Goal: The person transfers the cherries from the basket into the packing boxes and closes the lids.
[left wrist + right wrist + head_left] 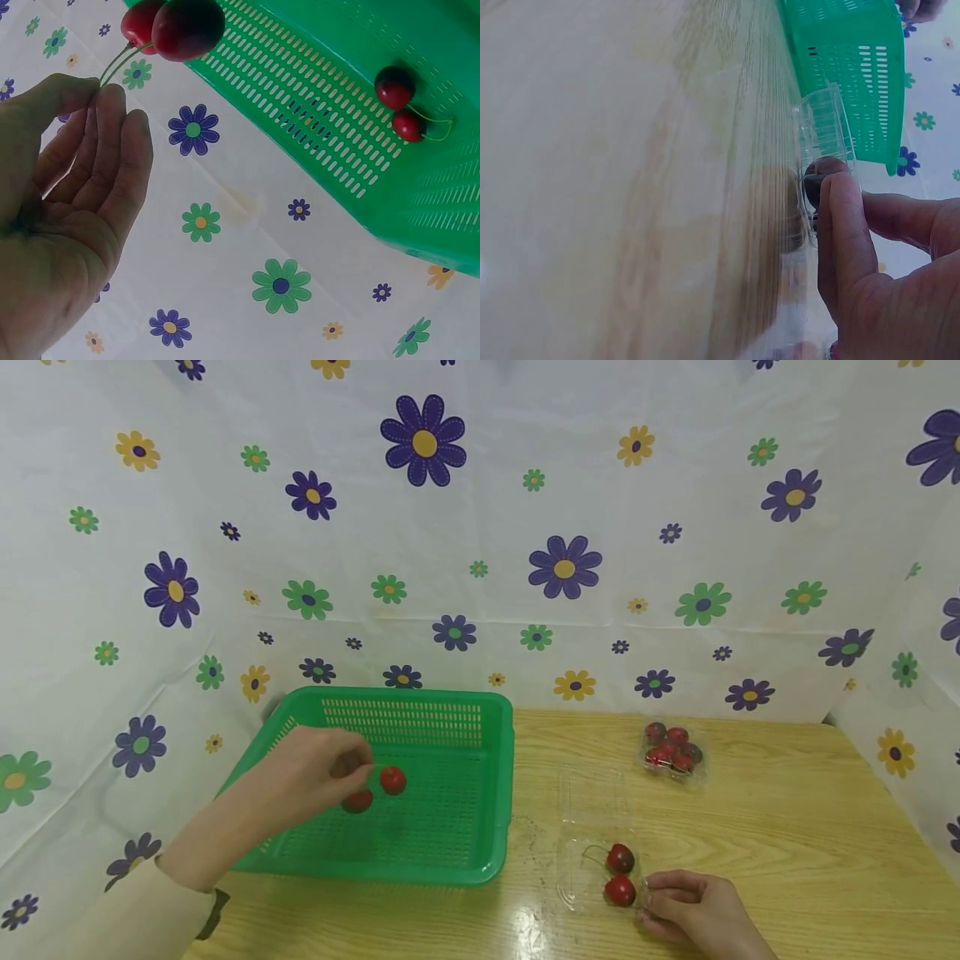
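Observation:
My left hand [318, 768] is over the green basket [491, 793], its thumb and fingertips pinching the thin green stems of a pair of red cherries [187, 28]. The two cherries hang just past the fingertips in the head view. Another joined pair of cherries [394, 88] lies inside the basket in the left wrist view. To the right, an opened clear plastic clamshell box [573, 881] lies on the table with two cherries [620, 891] in its near half. My right hand [697, 906] holds that half by its right edge, between thumb and fingers.
A second clear box holding several dark red cherries [671, 749] stands farther back on the wooden table [780, 827]. A white cloth with flower prints [480, 510] hangs behind the table and along its sides. The basket's slotted walls rise left of the opened box.

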Available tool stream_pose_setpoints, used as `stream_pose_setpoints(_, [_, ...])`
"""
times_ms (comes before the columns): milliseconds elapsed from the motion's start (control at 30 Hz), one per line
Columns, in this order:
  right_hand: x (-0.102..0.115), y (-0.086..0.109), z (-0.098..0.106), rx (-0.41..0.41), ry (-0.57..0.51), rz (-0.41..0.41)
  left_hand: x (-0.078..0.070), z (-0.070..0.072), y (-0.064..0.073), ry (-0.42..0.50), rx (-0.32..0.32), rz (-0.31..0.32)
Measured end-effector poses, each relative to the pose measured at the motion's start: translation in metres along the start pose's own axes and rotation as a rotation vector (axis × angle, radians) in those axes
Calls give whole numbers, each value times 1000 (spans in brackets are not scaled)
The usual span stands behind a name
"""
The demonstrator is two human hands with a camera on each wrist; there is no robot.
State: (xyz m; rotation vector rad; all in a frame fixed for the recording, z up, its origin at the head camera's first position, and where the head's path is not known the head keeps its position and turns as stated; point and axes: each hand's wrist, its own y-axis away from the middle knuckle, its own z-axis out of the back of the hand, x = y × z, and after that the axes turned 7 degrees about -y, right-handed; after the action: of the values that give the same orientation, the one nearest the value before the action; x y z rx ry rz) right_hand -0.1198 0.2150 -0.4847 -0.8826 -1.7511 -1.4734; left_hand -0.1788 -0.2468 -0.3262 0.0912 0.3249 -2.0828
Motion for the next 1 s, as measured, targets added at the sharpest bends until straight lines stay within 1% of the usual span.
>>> stream_pose_setpoints(200, [-1, 0, 0, 3, 10, 5, -4, 2, 2, 27, -28, -4])
stream_pose_setpoints(300, [-1, 0, 0, -8, 5, -2, -5, 3, 4, 36, -46, -4])
stream_pose_setpoints(433, [-1, -1, -1, -27, -6, -16, -6, 2, 5, 43, -67, -21])
stream_pose_setpoints(600, [-1, -1, -2, -26, -1, -17, -9, 1, 7, 45, -88, -31])
stream_pose_setpoints(767, [0, 0, -3, -28, -2, -16, -11, -1, 9, 41, -109, -32])
stream_pose_setpoints(1000, [-1, -1, -1, -6, -17, -10, -16, -1, 11, 43, -128, -17])
